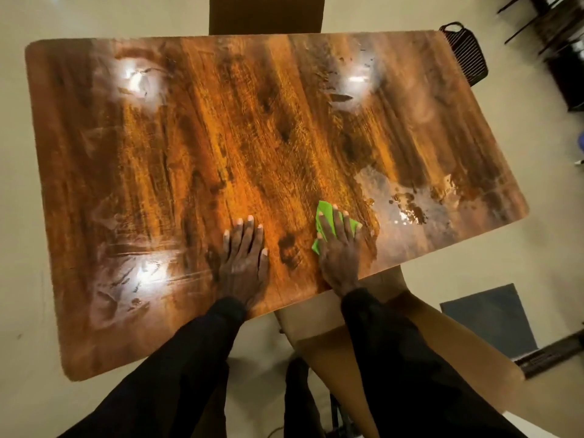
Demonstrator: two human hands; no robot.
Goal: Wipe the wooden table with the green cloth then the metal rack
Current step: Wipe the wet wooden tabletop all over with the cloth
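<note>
The wooden table (252, 137) fills most of the head view, glossy brown with wet smears and light glare. My right hand (339, 248) lies flat with straight fingers on the green cloth (325, 213), pressing it onto the table near the front edge, right of centre. Green shows past the fingertips and at the hand's left side. My left hand (245, 257) rests flat on the bare wood beside it, fingers spread, holding nothing. A dark metal wire rack (466, 52) sits on the floor past the table's far right corner.
A wet patch (407, 200) glistens on the table to the right of the cloth. A wooden chair back (267, 14) stands at the far side. A tan seat (395, 336) is below the near edge; a dark mat (486, 320) lies on the floor at right.
</note>
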